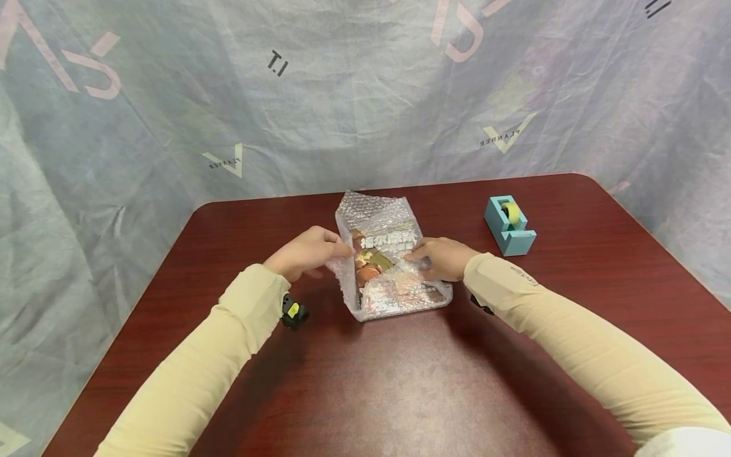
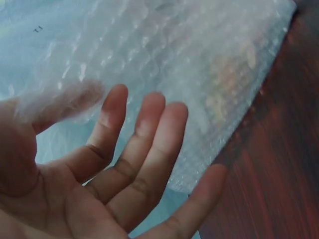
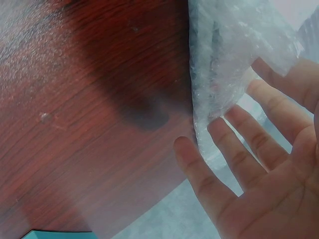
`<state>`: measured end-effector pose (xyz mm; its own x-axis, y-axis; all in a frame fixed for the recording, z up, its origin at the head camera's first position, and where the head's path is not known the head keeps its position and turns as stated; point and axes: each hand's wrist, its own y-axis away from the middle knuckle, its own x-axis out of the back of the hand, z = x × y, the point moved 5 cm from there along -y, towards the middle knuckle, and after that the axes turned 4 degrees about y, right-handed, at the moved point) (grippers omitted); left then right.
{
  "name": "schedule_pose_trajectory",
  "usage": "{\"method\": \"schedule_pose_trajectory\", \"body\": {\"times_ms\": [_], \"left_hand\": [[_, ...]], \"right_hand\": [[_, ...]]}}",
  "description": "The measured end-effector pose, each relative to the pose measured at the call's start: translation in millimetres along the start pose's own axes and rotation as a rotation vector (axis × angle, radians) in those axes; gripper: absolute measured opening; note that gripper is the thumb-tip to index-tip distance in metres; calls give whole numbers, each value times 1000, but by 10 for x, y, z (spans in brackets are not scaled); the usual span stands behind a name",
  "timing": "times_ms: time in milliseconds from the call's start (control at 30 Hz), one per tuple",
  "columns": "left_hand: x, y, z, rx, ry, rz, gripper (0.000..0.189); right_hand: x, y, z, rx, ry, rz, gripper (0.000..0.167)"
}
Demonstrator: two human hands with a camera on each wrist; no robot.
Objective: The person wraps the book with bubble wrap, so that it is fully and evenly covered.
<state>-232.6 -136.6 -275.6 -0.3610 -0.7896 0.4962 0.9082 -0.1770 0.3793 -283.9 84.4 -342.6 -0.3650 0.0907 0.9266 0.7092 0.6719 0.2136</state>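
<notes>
A flat, book-like item with a colour picture and large pale lettering lies on the table inside clear bubble wrap. A folded part of the wrap covers its near end, and more wrap extends past its far end. At the left edge, my left hand pinches the wrap between thumb and index finger; the thumb shows through the plastic in the left wrist view, the other fingers spread. My right hand pinches the wrap at the right side, thumb partly under the plastic and remaining fingers extended in the right wrist view.
A light blue tape dispenser with a yellow roll stands at the back right of the dark red wooden table. A grey printed cloth hangs behind and beside the table.
</notes>
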Motion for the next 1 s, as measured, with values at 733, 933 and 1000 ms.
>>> {"method": "schedule_pose_trajectory", "body": {"times_ms": [733,933,1000], "left_hand": [[-616,-293,283,-114,-269,147,35],[-769,-364,286,-107,-444,226,35],[-833,-386,281,-102,-506,243,36]], "right_hand": [[0,-10,3,96,60,42,50],[5,-15,5,72,56,41,47],[5,-19,10,70,50,44,47]]}}
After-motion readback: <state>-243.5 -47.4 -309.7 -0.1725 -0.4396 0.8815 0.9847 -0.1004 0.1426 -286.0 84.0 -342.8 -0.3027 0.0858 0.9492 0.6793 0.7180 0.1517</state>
